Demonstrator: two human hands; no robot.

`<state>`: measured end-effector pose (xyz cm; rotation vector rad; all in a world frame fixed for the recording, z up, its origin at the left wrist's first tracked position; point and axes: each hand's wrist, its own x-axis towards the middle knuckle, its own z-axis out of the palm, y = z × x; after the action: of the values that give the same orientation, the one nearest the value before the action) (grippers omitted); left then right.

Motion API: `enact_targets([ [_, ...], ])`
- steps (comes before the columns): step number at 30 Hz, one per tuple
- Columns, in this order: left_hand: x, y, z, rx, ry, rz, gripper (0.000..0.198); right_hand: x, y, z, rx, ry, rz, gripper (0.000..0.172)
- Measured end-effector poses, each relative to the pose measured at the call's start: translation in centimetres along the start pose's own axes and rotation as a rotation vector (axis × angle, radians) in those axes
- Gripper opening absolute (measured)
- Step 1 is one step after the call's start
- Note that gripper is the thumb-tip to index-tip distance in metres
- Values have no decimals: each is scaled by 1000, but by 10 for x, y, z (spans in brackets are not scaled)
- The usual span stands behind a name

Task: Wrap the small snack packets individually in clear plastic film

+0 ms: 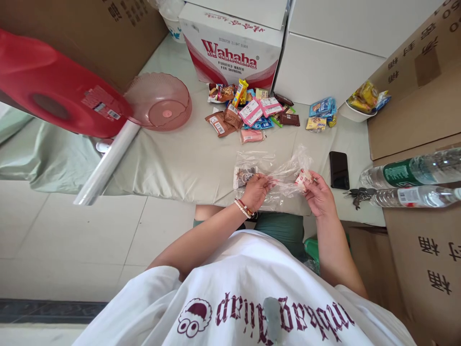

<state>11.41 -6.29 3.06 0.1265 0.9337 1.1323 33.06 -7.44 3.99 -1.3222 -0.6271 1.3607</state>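
My left hand [256, 192] is closed on the edge of a clear plastic bag [284, 169], which stretches across to the right. Under and beside those fingers lies a small dark-and-white snack packet [240, 177], partly hidden by the hand and film. My right hand [320, 193] pinches a small white-and-red snack packet [303, 179], with a crumpled part of the clear bag against it. Whether that packet sits inside the bag, I cannot tell. Beyond my hands a pile of wrapped snacks [252, 112] lies on the cloth.
Blue and yellow snack packets [320, 114] lie right of the pile, near a white cup of snacks [355, 113]. A phone [339, 170], keys [358, 196] and water bottles [414, 169] are at right. Left are a pink bowl [162, 108], a red jug [61, 89] and a film roll [108, 163].
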Motion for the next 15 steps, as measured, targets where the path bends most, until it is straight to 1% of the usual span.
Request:
enact_targets([
  [3,0,-2,5,-12,26,-5,31,-1,3,5,54,-8,-3,44],
  [5,-1,-3,11,-10,15,-19,33,-1,7,14,80,4,4,37],
  [7,-4,-4,17,-18,-13,-38,21,1,13,25,86,16,31,31],
  [8,-5,-4,20,-18,-32,-44,11,2,15,29,78,19,50,30],
  [9,-7,-3,21,-5,-55,-49,7,4,17,33,63,23,70,32],
  [11,-8,-2,24,89,-128,-70,19,7,20,35,15,37,85,35],
  [12,-8,-2,24,166,-166,-81,25,8,20,33,-25,50,69,36],
  [13,-8,-2,24,249,-194,-88,28,8,19,30,-82,79,27,35],
  [14,-7,-3,24,318,-204,-88,30,8,17,26,-155,123,-40,34],
  [15,-6,-4,24,366,-201,-81,31,7,14,20,-248,134,-104,34],
])
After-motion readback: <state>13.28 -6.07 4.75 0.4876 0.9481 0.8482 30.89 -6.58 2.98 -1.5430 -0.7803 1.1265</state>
